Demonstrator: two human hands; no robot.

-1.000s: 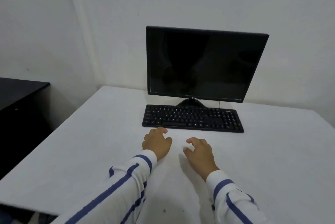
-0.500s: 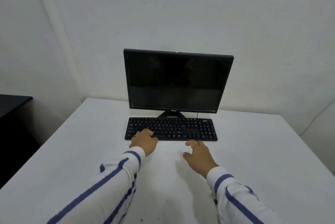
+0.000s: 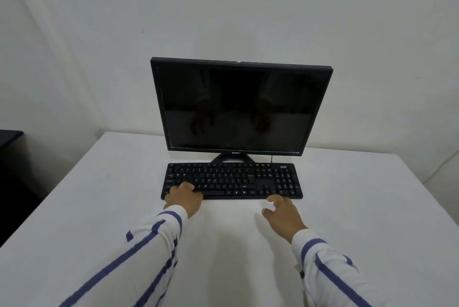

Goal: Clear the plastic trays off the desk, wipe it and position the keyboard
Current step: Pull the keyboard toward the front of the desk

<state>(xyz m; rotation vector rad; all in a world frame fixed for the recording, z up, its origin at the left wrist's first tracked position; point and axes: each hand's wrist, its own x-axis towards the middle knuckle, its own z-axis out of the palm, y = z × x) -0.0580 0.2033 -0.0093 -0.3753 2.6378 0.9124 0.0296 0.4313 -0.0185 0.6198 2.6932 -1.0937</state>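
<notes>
On the desk [image 3: 99, 207], both hands touch the keyboard's [image 3: 232, 180] near edge.

White desk [image 3: 99, 207] (bare front); keyboard [image 3: 232, 180]; monitor [image 3: 239, 108]

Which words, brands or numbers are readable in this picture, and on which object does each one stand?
No text here can be quoted with certainty.
Monitor: a small logo on the lower bezel, too blurred to read.
Keyboard: white key legends, too small to read reliably.
Keyboard, top right corner: a small label, blurred.
Desk, wall, sleeves: no text.
</notes>
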